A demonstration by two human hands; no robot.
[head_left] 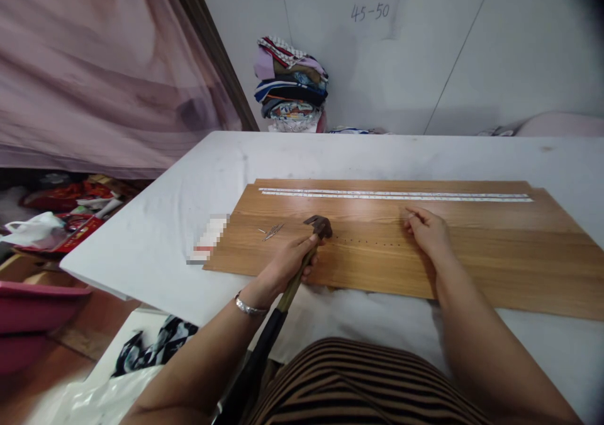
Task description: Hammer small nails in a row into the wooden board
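Note:
My left hand point(289, 263) is closed round the handle of a hammer point(317, 226), gripping it close below the dark metal head, which rests over a long wooden board point(495, 249). My right hand point(427, 229) lies on the board further right, fingertips pinched together on something I cannot make out. Between the hands runs a line of small dots point(365, 242) in the wood. A few loose nails point(271, 231) lie on the board left of the hammer head.
A measuring tape point(396, 194) stretches along the board's far edge. The board lies on a white table point(155, 236) against a grey wall. Folded clothes point(290, 85) are stacked behind; a pink tub point(33, 309) and clutter sit left on the floor.

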